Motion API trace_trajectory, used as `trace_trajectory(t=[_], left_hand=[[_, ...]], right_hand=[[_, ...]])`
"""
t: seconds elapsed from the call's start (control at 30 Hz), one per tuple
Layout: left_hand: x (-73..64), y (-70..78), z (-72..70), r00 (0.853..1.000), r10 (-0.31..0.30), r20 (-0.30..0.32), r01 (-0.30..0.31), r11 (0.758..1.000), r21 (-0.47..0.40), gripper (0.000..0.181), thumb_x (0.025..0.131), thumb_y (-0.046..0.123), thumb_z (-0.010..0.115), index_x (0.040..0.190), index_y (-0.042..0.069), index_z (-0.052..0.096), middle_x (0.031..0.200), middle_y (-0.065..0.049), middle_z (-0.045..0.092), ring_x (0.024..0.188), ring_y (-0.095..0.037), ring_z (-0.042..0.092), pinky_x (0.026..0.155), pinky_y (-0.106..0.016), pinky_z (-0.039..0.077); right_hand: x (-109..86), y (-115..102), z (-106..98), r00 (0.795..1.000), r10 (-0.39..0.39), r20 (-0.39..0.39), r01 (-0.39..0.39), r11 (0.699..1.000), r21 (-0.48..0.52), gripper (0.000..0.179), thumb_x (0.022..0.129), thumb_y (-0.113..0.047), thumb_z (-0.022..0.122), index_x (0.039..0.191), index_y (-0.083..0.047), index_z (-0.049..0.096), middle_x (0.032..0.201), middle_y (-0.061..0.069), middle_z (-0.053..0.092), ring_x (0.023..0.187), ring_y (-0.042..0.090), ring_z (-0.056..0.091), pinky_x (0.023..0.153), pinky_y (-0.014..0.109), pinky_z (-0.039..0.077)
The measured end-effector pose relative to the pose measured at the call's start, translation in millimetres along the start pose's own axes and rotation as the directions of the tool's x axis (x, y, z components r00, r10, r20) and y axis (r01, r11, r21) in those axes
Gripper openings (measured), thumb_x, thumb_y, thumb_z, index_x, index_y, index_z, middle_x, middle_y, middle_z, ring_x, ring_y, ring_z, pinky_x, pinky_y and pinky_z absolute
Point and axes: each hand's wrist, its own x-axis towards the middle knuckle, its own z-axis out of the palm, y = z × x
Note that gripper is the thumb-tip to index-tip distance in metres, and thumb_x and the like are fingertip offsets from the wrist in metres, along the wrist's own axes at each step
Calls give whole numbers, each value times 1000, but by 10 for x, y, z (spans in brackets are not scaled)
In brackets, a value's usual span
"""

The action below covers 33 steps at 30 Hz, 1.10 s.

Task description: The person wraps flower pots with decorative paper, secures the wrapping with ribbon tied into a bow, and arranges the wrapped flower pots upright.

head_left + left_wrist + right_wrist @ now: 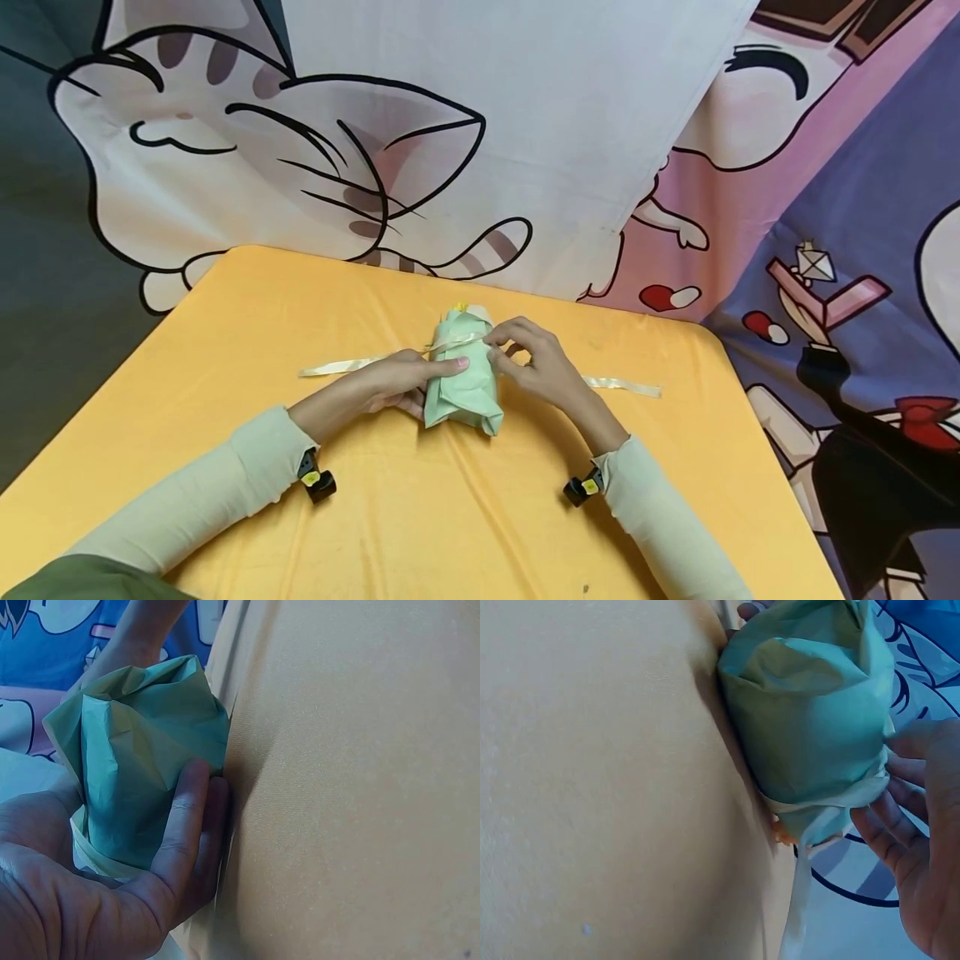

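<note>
A mint-green paper-wrapped bundle [463, 390] lies on the table, with a bit of yellow showing at its far end. A pale cream ribbon [459, 341] passes round it near that end, its tails reaching out to both sides. My left hand [401, 377] grips the bundle from the left, thumb on top and fingers along its side and underneath. At the right edge, my right hand [536, 358] pinches the ribbon with bent fingers; the exact contact is partly hidden. In the left wrist view the folded paper end of the bundle [142, 742] faces the camera.
The table [360, 517] has a yellow cloth with a few creases. Behind it hangs a cloth backdrop [570, 167] printed with a cartoon cat and figures. Small black cameras [318, 483] are strapped at both wrists, over pale sleeves.
</note>
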Motion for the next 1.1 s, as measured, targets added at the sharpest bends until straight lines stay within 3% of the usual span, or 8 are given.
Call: trace_trajectory(t=[0.13,0.23,0.37,0.5,0.6,0.73,0.83,1.1], left_hand=[[14,-12,1,1000,-9,-5,9,1000,-11,63,110,59,68,126,-2,73,102,-12,82,81,-15,77,76,-31,68],[24,-26,-1,1000,-14,-13,14,1000,-15,63,111,58,67,126,-3,72,102,-12,81,83,-16,77,76,-32,68],[25,-39,1,1000,-14,-14,14,1000,-17,63,110,59,68,122,-2,74,100,-11,80,83,-16,77,77,-32,69],[15,-39,-1,1000,-10,-8,9,1000,-18,63,109,60,68,121,-2,75,99,-10,81,81,-15,77,76,-32,69],[1,-33,-11,1000,-1,0,1,1000,-19,62,110,59,68,123,-2,75,99,-11,82,79,-14,77,75,-31,68],[-7,-31,-15,1000,9,-4,-9,1000,-23,62,110,58,68,123,-2,75,97,-11,83,77,-13,77,74,-31,68],[-1,-33,-9,1000,4,-13,-5,1000,-30,61,109,58,69,121,-1,76,95,-10,83,75,-13,77,73,-31,68],[25,-43,-5,1000,5,-10,-5,1000,-12,61,109,61,69,115,1,79,89,-9,82,74,-14,76,72,-32,67]], right_hand=[[8,6,9,999,-53,-13,53,999,-14,10,107,-5,76,114,-5,83,120,12,79,109,27,76,87,33,67],[20,-27,27,999,-37,-14,37,998,-46,9,110,-5,72,111,-5,81,120,12,78,108,26,73,85,30,64],[47,-164,-1,993,114,-9,-114,993,-9,10,113,-10,69,111,-7,78,121,13,74,105,24,67,88,34,60],[115,-364,-114,956,291,29,-292,955,41,12,113,-16,70,111,-9,78,111,11,71,94,22,66,83,35,58],[178,-482,-212,932,354,84,-357,933,35,13,112,-20,69,112,-11,78,97,8,71,80,20,63,71,32,54],[240,-528,-278,922,366,125,-369,929,3,14,114,-21,68,114,-11,77,91,10,74,76,17,61,65,31,51],[239,-526,-292,921,363,141,-362,932,-39,14,112,-19,69,110,-9,79,96,10,78,81,16,65,67,29,53],[68,-524,-263,907,391,155,-381,920,-92,16,106,-18,71,106,-13,86,94,2,82,84,15,71,71,28,56]])
